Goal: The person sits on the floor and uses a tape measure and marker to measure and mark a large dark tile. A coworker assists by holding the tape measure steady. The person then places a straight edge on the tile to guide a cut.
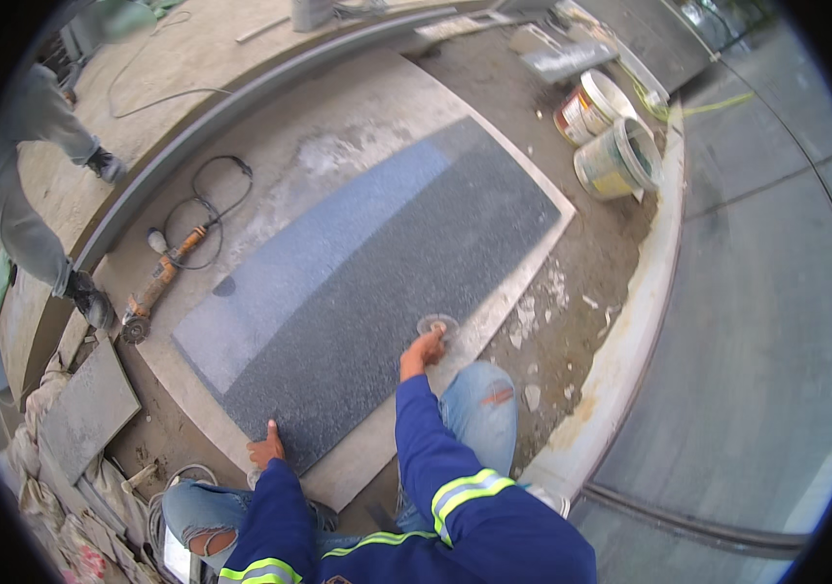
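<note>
From where I stand, the dark stone slab lies flat across the middle of the frame, on a larger pale sheet; it looks heavy, stiff and brittle at its corners, best gripped under two opposite long edges; the round disc, right of centre, looks light, thin and stiff, best held by its middle; the right hand reaches up and forward, fingers seemingly pinching that middle; the left hand rests at the slab's lower-left edge, one digit extended, the others partly hidden, so I cannot tell whether they grip.
</note>
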Action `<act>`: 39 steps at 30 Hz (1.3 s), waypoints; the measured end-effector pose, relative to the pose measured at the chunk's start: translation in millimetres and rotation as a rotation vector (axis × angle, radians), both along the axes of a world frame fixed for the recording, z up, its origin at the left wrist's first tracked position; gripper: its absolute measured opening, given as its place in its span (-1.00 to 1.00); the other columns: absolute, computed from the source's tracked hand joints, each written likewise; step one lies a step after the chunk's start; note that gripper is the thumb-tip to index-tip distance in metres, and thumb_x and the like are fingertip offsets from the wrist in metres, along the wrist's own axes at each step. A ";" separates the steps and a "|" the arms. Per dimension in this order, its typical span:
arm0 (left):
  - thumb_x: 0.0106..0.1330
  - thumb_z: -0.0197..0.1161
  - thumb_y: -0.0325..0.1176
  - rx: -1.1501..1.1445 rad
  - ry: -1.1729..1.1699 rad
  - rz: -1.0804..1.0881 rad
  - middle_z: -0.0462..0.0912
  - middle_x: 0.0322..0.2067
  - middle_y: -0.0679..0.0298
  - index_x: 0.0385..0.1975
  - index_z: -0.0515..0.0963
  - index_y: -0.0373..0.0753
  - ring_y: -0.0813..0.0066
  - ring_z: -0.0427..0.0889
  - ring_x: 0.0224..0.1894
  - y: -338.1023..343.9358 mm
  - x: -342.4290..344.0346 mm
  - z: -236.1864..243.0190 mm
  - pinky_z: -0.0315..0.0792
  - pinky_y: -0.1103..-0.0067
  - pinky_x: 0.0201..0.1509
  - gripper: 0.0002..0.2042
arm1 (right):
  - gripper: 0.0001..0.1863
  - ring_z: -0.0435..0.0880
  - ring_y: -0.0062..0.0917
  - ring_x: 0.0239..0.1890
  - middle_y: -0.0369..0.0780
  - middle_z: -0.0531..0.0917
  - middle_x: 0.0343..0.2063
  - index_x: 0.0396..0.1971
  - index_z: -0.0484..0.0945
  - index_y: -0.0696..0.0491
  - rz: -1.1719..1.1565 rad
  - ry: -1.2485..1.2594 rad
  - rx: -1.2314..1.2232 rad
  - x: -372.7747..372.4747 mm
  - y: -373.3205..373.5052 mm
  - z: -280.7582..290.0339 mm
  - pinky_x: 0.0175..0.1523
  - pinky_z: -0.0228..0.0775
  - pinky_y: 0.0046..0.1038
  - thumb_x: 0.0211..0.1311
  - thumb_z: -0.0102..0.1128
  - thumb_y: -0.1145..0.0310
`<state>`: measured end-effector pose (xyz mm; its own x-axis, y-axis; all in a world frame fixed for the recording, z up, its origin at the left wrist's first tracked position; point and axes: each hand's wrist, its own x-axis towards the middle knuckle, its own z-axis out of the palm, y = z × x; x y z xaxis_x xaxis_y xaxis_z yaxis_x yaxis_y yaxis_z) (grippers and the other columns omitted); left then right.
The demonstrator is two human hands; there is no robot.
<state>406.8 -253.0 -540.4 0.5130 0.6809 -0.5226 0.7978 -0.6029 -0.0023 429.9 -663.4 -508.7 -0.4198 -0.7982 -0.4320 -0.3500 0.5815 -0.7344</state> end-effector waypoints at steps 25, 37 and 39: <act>0.10 0.51 0.17 -0.190 0.007 0.253 0.37 0.24 -0.15 0.32 0.25 -0.34 -0.16 0.42 0.29 -58.4 -13.7 52.5 0.36 0.10 0.35 -0.06 | -0.10 0.62 0.21 0.04 0.30 0.60 -0.13 -0.09 0.58 0.50 0.408 0.315 -0.050 -3.4 -15.7 -1.7 0.17 0.41 0.18 0.47 -0.20 -0.25; 0.06 0.59 0.07 -0.118 -0.090 -0.229 -0.06 0.51 -0.14 0.56 -0.09 -0.10 -0.12 0.01 0.55 -76.7 76.4 82.5 0.30 0.07 0.43 0.16 | -0.55 0.74 -0.21 -0.13 0.03 0.75 -0.19 -0.03 0.66 0.33 0.918 -0.276 -0.144 11.2 57.1 22.2 0.02 0.52 -0.23 0.36 0.21 0.21; 0.04 0.60 0.08 -0.153 -0.062 -0.359 -0.14 0.54 -0.14 0.58 -0.13 -0.06 -0.13 -0.06 0.58 -79.3 89.8 84.2 0.27 0.05 0.45 0.20 | -0.60 0.73 -0.39 -0.20 -0.11 0.76 -0.22 -0.02 0.68 0.29 0.932 -0.501 0.058 9.4 51.3 9.2 -0.05 0.53 -0.33 0.30 0.28 0.27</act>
